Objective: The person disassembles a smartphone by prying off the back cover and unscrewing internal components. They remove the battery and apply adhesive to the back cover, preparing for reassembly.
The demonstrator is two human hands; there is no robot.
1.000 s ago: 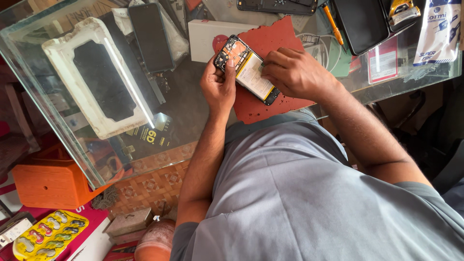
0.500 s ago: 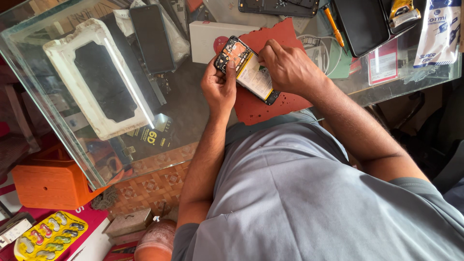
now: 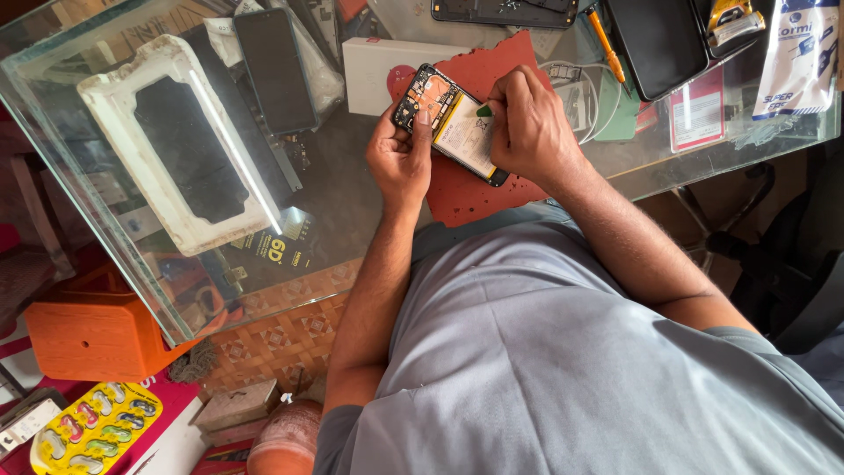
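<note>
An opened phone [image 3: 453, 123] with its back cover off shows a circuit board and a pale battery. My left hand [image 3: 400, 158] grips its left end, thumb on the board, and holds it over a red mat [image 3: 457, 193] on the glass table [image 3: 343, 193]. My right hand [image 3: 527, 132] rests on the phone's right side and pinches a small green pick [image 3: 483, 112] against the battery's upper edge.
On the glass lie a white frame with a dark panel [image 3: 180, 145], a dark phone [image 3: 274, 70], a white box [image 3: 378, 66], a black tablet [image 3: 659, 44], an orange-handled tool [image 3: 605, 40] and cables. An orange box [image 3: 92, 330] and a yellow tray [image 3: 92, 431] sit below.
My right hand has shifted left onto the battery and now presses the green pick at its edge. The phone has tilted slightly in my left hand.
</note>
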